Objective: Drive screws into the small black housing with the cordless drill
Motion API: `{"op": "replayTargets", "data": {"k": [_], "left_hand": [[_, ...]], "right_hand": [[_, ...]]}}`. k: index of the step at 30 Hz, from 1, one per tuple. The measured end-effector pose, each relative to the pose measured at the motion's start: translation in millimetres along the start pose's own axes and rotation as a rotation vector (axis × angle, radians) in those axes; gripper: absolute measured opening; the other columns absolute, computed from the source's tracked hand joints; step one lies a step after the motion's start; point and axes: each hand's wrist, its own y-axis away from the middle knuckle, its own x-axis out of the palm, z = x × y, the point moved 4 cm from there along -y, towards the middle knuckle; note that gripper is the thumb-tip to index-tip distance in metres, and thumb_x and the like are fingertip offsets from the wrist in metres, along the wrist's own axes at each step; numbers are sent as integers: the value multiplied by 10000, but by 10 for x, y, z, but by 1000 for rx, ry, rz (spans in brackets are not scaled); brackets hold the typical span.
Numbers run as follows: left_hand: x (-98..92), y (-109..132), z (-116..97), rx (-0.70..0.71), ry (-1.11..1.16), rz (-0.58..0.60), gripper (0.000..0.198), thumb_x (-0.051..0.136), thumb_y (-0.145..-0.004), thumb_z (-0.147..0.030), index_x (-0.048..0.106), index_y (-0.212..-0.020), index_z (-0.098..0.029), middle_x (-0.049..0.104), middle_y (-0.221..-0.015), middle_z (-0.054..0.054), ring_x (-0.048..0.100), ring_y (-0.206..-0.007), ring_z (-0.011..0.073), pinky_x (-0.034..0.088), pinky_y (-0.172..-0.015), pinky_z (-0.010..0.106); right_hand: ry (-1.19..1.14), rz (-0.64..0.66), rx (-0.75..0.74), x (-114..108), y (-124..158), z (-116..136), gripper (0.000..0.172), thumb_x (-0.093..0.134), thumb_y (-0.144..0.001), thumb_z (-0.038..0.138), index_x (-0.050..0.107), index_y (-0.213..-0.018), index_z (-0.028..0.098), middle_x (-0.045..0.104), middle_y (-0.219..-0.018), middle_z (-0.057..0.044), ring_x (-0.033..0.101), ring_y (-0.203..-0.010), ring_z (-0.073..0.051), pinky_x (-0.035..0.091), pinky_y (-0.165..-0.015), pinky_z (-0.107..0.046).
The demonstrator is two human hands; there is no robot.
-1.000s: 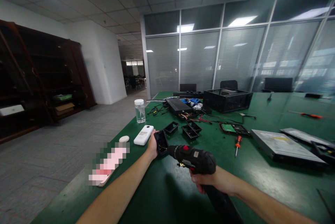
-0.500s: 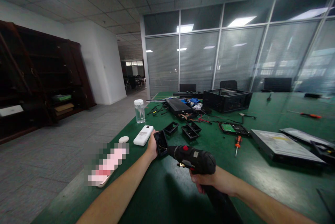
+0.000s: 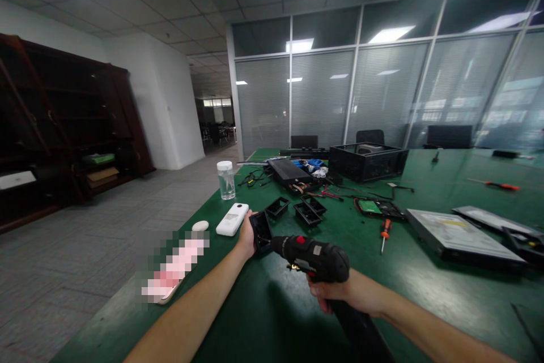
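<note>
My left hand [image 3: 246, 236] is closed on the side of a small black rectangular plastic frame [image 3: 260, 230], tilted up on the green table [image 3: 238, 317]. In my right hand [image 3: 334, 290] is a black cordless drill [image 3: 317, 257] with red details, its fingers wrapped round the grip. The drill's nose points left into the open face of the frame, and the bit reaches inside; whether it meets a screw I cannot make out. Just beyond lie several similar black frames [image 3: 309, 214]. A white power bank [image 3: 232, 220] lies close to my left hand.
An orange screwdriver [image 3: 385, 231], a hard drive [image 3: 379, 208] and a silver disc drive [image 3: 463, 236] lie to the right. Behind are a black computer case [image 3: 369, 162], a black box [image 3: 290, 173] and cables. A clear jar [image 3: 226, 182] and a pixelated phone [image 3: 172, 289] sit left.
Almost nothing differs; the whole view has shifted very slightly. Both hands, the frame and the drill keep the same position to each other.
</note>
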Motion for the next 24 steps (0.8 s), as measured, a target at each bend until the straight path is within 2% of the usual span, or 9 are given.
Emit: {"op": "replayTargets", "data": {"k": [13,24], "left_hand": [[-19,-53,25,15,24,50,324,529,-752,-507,560,-830,-194,605,-634,-6,568,-499,161,445,-532,281],[-41,-97,46,11,18,53,335,535,-739,-518,555,-827,-196,596,-630,-7,572,-517,165,442,-534,280]], "right_hand": [[-2,27,0,-2,-9,-2,258,687,-736,364,554,-797,152,584,-585,29,540,-554,-118,405,-555,-238],[37,-15,0,15,28,70,364,712,-685,462,553,-823,165,570,-607,30,542,-559,-135,418,-567,-263]]}}
